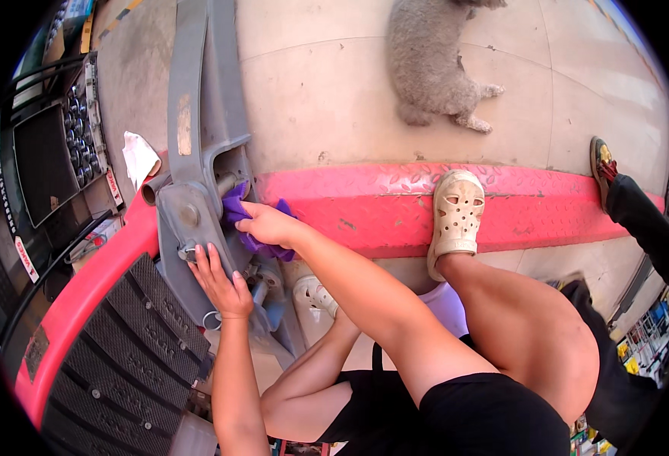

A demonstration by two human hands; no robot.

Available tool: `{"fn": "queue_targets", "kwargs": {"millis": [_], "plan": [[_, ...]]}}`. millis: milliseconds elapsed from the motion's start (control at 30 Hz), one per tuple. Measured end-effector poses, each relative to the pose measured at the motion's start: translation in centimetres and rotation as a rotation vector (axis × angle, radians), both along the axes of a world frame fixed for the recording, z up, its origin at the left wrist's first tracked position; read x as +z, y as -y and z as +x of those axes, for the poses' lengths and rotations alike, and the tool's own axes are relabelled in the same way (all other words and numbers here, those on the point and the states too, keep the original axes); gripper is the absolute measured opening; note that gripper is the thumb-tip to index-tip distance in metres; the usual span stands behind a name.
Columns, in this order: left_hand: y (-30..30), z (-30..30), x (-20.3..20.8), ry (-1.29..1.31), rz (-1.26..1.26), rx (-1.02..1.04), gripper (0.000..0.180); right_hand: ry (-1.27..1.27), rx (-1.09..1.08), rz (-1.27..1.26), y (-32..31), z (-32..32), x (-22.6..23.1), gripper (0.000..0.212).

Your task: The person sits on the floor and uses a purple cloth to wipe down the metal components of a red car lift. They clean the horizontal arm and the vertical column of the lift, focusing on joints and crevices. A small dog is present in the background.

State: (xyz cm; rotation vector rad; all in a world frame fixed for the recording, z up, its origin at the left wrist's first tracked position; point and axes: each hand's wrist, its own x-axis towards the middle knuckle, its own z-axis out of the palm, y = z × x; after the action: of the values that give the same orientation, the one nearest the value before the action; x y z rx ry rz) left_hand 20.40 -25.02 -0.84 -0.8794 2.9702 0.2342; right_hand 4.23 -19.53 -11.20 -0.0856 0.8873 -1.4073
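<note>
My right hand [270, 224] grips a purple cloth [237, 210] and presses it against the metal joint of a grey machine arm [201, 114]. My left hand [220, 281] lies flat with spread fingers on the grey housing [182, 228] just below that joint. A round shaft [226, 182] sticks out beside the cloth. The lower part of the cloth [262, 247] hangs under my right wrist.
A tyre with deep tread [114, 357] sits inside a red guard [76, 296] at lower left. A crumpled white rag [138, 158] lies on the machine. A red checker-plate ramp [532, 201] crosses the floor under my shoe [456, 216]. A grey dog [429, 64] lies beyond. Another person's foot [600, 159] is at right.
</note>
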Motion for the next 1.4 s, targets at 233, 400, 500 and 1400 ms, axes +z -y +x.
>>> {"fn": "queue_targets", "kwargs": {"millis": [233,400,500,1400], "plan": [[-0.1,-0.5,-0.1,0.0,0.001,-0.014,0.067,-0.054,0.206,-0.011,0.3,-2.0,0.9,0.025],[0.0,-0.1,-0.1,-0.008,-0.012,-0.011,0.066,-0.01,0.061,0.019,-2.2,-3.7,1.9,0.021],[0.1,-0.3,-0.1,-0.007,-0.005,-0.015,0.066,-0.32,0.093,0.066,-1.4,-2.9,1.1,0.022],[0.2,-0.2,-0.4,-0.066,0.005,-0.015,0.066,-0.825,0.585,0.064,-7.3,6.8,-2.1,0.038]]}}
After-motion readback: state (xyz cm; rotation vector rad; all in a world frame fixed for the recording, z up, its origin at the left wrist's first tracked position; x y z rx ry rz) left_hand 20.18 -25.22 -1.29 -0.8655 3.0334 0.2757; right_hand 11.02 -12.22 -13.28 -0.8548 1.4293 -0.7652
